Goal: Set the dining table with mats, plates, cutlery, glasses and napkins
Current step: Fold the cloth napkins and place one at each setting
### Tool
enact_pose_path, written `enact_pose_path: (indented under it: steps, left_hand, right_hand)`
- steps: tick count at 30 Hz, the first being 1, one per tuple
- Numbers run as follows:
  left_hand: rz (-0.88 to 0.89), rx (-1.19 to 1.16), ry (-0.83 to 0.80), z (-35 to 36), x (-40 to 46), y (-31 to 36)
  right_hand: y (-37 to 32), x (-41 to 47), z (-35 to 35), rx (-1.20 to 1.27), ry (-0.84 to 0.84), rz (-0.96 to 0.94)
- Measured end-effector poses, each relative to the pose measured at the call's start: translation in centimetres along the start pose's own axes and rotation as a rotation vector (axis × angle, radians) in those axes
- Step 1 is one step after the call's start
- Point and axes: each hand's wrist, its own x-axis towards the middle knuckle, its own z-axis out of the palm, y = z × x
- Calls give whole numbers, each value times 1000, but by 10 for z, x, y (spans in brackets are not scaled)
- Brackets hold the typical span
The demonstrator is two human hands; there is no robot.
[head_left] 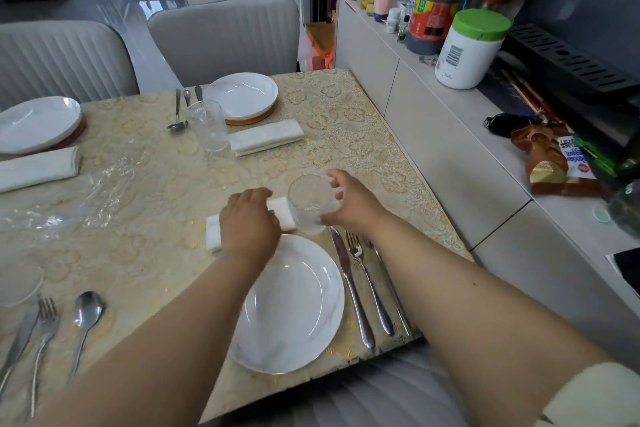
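Beyond the plate [291, 302], upright glass [309, 204], apparently between both hands.

Napkin [282, 215] middle beneath left hand [247, 218]; near-left cutlery [45, 333] handles cut off.

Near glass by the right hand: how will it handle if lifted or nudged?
The glass looks clear and hard, so probably rigid, fragile and a bit slippery. It seems empty, so likely light. It stands upright, taller than wide, beside the napkin; a sideways nudge from the right hand might tip it.
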Motion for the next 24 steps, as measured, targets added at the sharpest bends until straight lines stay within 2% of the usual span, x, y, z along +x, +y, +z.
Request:
enact_pose_path:
  steps: [3, 5, 9, 11, 15, 24]
  left_hand:
    - [-76, 37, -160, 4, 9, -25]
    - [-181, -13, -175, 7, 12, -38]
    - [-660, -84, -172, 4, 17, -64]
    - [-829, -236, -236, 11, 18, -79]
    - [-853, -387, -287, 22, 19, -86]
    - [-915, -418, -216, 24, 19, -92]
  right_hand:
    - [-2, 12, 9, -85, -78, -20]
    - [-1, 17, 12, -141, -79, -19]
    - [1, 21, 15, -128, -49, -16]
    - [1, 21, 16, -109, -48, -22]
    - [3, 20, 16, -63, -45, -25]
    - [-1, 22, 17, -53, -43, -24]
